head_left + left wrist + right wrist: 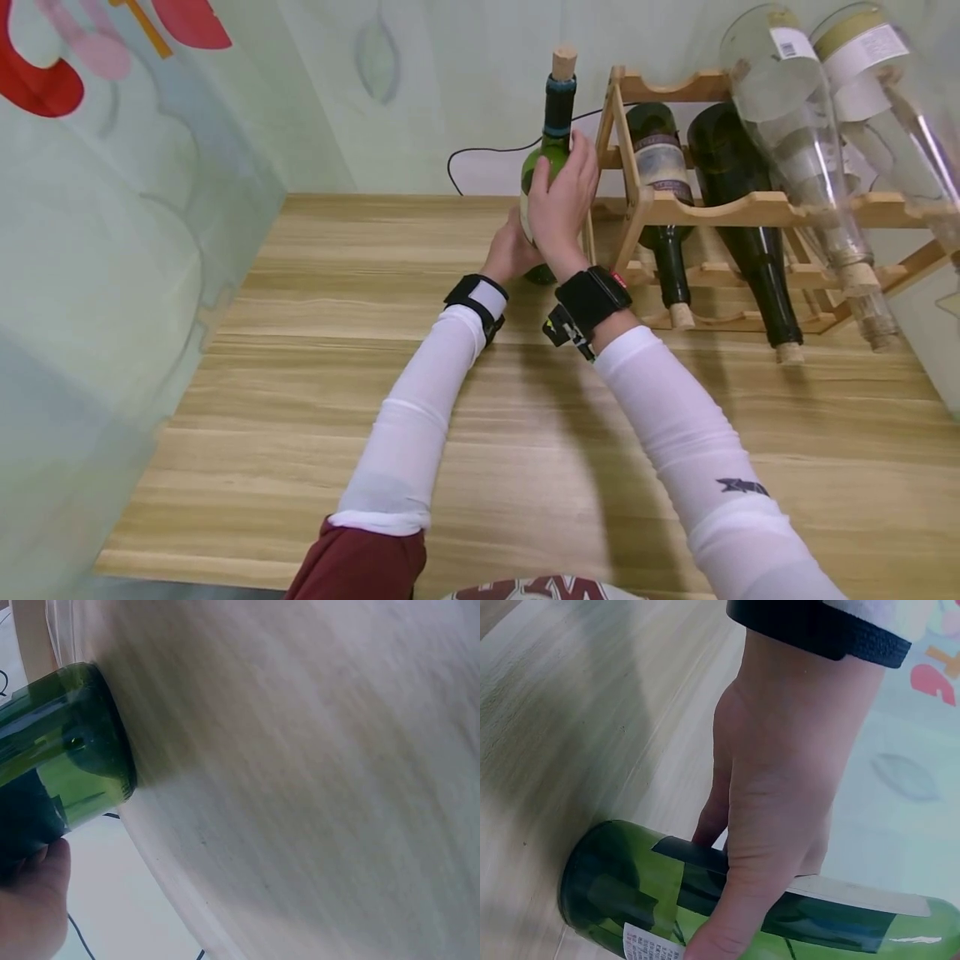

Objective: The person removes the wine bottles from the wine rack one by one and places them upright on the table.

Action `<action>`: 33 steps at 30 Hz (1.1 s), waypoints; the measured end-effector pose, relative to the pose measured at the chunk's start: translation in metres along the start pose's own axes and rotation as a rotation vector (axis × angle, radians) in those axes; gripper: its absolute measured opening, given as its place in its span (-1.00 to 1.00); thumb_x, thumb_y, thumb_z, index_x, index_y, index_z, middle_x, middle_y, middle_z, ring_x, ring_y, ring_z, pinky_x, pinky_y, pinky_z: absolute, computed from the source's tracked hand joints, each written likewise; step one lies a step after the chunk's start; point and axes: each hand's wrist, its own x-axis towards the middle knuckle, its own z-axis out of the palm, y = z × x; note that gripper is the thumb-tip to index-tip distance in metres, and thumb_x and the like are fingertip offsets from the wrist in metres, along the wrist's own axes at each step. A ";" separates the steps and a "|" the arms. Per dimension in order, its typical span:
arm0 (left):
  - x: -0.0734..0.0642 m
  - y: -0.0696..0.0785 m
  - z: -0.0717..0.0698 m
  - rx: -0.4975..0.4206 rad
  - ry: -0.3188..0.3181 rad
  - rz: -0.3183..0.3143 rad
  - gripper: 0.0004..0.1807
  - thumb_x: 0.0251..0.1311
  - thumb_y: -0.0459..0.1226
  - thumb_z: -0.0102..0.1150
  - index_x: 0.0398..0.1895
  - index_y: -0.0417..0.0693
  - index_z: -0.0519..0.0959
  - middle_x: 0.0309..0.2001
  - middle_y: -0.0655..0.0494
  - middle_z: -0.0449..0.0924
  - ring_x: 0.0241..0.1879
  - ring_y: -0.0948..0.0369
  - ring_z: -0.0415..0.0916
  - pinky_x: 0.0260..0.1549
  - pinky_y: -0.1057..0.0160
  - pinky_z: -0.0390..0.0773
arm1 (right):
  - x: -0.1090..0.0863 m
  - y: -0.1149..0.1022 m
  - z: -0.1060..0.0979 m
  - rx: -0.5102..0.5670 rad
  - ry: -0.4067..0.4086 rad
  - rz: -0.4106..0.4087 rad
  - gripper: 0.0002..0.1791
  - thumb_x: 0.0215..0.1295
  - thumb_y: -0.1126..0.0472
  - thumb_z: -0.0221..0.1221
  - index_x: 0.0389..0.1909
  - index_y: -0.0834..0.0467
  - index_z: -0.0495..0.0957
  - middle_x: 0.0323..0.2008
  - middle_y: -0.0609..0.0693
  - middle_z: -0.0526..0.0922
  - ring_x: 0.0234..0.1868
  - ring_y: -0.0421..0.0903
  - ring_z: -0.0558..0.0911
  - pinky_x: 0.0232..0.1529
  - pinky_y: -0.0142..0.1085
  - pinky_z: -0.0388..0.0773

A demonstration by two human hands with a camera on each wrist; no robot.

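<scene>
A green wine bottle (pixel 553 152) with a cork in its neck stands nearly upright by the wall, just left of the wooden rack. Both hands grip it. My left hand (pixel 510 247) holds the lower body from the left; the right wrist view shows this left hand (pixel 772 795) with its thumb across the labels. Higher up, my right hand (pixel 561 196) wraps the right side, fingers around the back and thumb on the near face. In the left wrist view, the base of the bottle (pixel 90 742) is right at the tabletop.
A wooden wine rack (pixel 750 208) stands at the right. Two dark bottles (pixel 667 258) lie in its lower tier, necks toward me, and clear corked bottles (pixel 810 142) lie on top. A black cable (pixel 487 150) runs along the wall behind the wooden table (pixel 337 358).
</scene>
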 end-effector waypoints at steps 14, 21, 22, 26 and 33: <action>0.000 0.003 0.000 0.009 -0.016 -0.043 -0.16 -0.14 -0.19 0.26 0.21 -0.23 0.06 0.07 -0.13 0.38 0.09 0.09 0.36 0.07 0.24 0.35 | -0.014 -0.008 -0.015 0.143 -0.051 -0.032 -0.43 0.32 0.08 -0.17 0.30 0.12 -0.04 0.34 0.03 -0.09 0.32 -0.19 -0.01 0.26 -0.44 -0.02; 0.001 0.004 -0.001 0.010 -0.044 -0.080 -0.10 -0.17 -0.10 0.29 0.23 -0.17 0.04 0.11 -0.06 0.33 0.09 0.13 0.33 0.08 0.24 0.33 | -0.020 -0.013 -0.025 0.214 -0.041 -0.053 -0.44 0.30 0.11 -0.14 0.29 0.12 -0.02 0.33 0.01 -0.07 0.31 -0.22 0.01 0.24 -0.43 0.01; 0.002 0.004 -0.001 0.014 -0.044 -0.077 -0.09 -0.18 -0.09 0.29 0.22 -0.16 0.04 0.11 -0.05 0.33 0.09 0.13 0.33 0.08 0.24 0.33 | -0.020 -0.014 -0.027 0.221 -0.041 -0.060 -0.44 0.30 0.11 -0.14 0.28 0.12 -0.01 0.33 0.01 -0.06 0.30 -0.22 0.01 0.24 -0.44 0.01; 0.001 0.004 0.000 0.006 -0.049 -0.071 -0.07 -0.21 -0.04 0.31 0.22 -0.13 0.05 0.14 -0.01 0.29 0.10 0.14 0.32 0.08 0.24 0.33 | -0.024 -0.019 -0.036 0.278 -0.022 -0.116 -0.45 0.27 0.15 -0.10 0.25 0.19 0.04 0.30 0.06 0.02 0.29 -0.19 0.05 0.24 -0.42 0.02; -0.003 0.006 0.000 -0.062 -0.038 -0.105 0.00 -0.30 -0.01 0.37 0.23 -0.08 0.05 0.12 0.03 0.33 0.07 0.18 0.34 0.05 0.29 0.35 | -0.027 -0.028 -0.056 0.346 -0.016 -0.169 -0.51 0.26 0.23 -0.08 0.20 0.23 0.10 0.26 0.05 0.10 0.32 -0.23 0.01 0.27 -0.53 -0.08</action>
